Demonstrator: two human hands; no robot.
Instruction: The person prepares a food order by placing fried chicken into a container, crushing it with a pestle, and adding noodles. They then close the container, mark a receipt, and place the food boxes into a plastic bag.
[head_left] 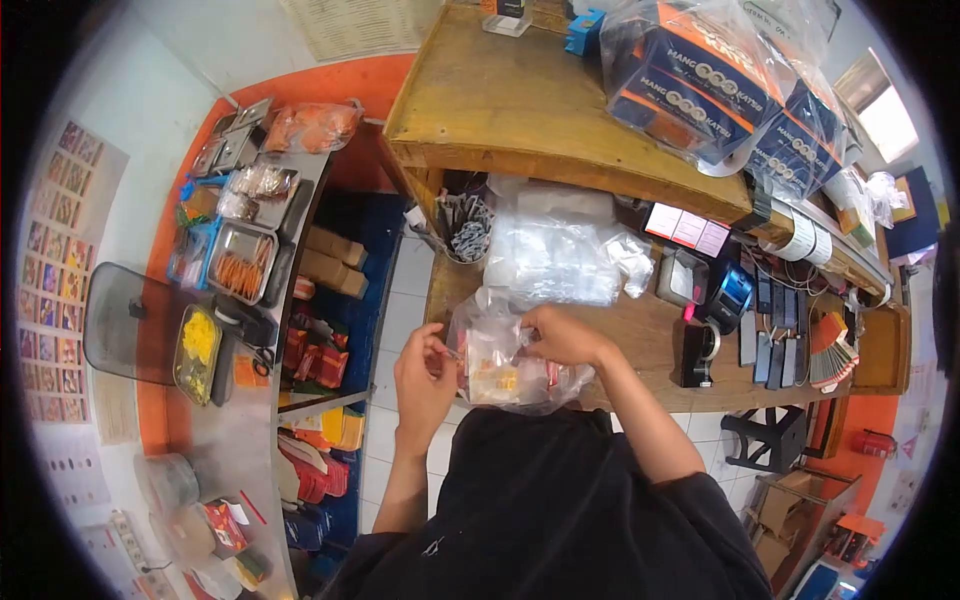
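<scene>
A clear plastic bag (545,393) lies at the counter's front edge, close to my body. Inside it sits a pale box or packet (495,345) with yellow and red print. My left hand (425,378) is at the bag's left edge, thumb and fingers pinched together on the plastic. From the right, my right hand (562,337) curls its fingers over the bag's upper right side and grips the film there. Just beyond both hands lies a stack of clear plastic bags (552,255).
A wooden shelf (500,95) overhangs the counter and bears bagged boxes (690,85). A container of packets (463,228), a tape dispenser (697,352) and several phones (770,340) stand around. Food trays (243,262) line the left counter. A black stool (765,437) stands at right.
</scene>
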